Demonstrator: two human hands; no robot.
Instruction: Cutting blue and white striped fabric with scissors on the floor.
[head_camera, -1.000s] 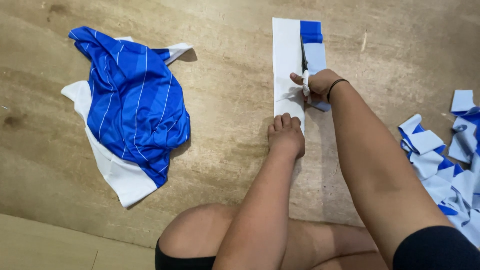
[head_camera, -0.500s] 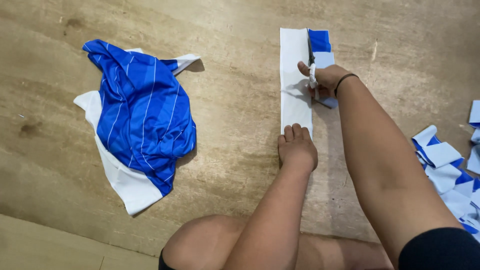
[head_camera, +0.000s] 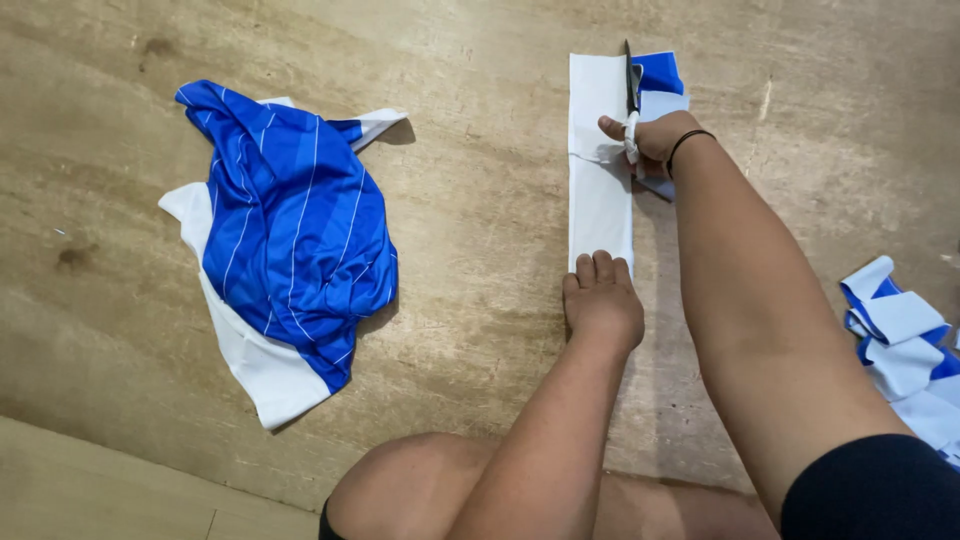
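The person sits on the floor (head_camera: 480, 230), a worn, tan surface, with one bare knee (head_camera: 400, 490) drawn up at the bottom of the view. In front of them lies a long folded strip of cloth (head_camera: 598, 190), mostly white with a blue part at its far right corner, stretched straight away from the body.

The left hand (head_camera: 602, 297) lies flat on the near end of the strip, fingers together and extended, pressing the cloth down rather than gripping it. The right hand (head_camera: 655, 138) is farther up, along the strip's right edge, closed around the handles of a pair of scissors (head_camera: 630, 95); a white handle loop shows around one finger, and the dark blades point away from the person, running up the cloth toward its far end. A thin dark band circles the right wrist. How far the blades stand apart I cannot tell from here.

Well to the left, apart from both hands, a blue jersey (head_camera: 290, 240) with thin white stripes and white trim lies crumpled in a heap on the floor. At the right edge, near the right elbow, sits a pile of cut pieces (head_camera: 900, 345) in blue, pale blue and white, loosely overlapping one another.
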